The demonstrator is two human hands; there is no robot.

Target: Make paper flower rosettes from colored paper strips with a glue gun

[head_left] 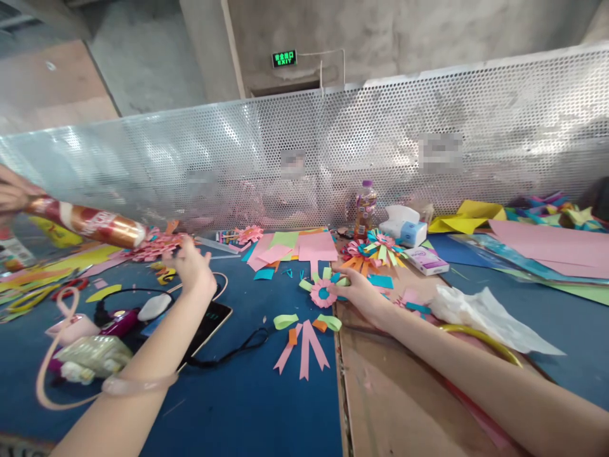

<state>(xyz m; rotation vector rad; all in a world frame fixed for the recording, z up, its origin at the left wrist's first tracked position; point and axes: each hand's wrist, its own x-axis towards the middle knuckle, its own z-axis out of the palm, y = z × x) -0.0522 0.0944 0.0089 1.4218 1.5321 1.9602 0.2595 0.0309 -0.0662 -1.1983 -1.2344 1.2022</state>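
The right hand (356, 291) rests on the blue bench (247, 406), its grip pinched shut on one small paper flower (323, 293). The left hand (190, 263) lifts, grip open, toward one red can (88, 222) held out by another person's hand (12, 190). Two finished flowers (375, 249) sit behind.

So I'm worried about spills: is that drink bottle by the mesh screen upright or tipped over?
Upright. The bottle stands on its base with its purple cap on top, beside the tissue pack.

Two hands (193, 266), one bottle (365, 209)
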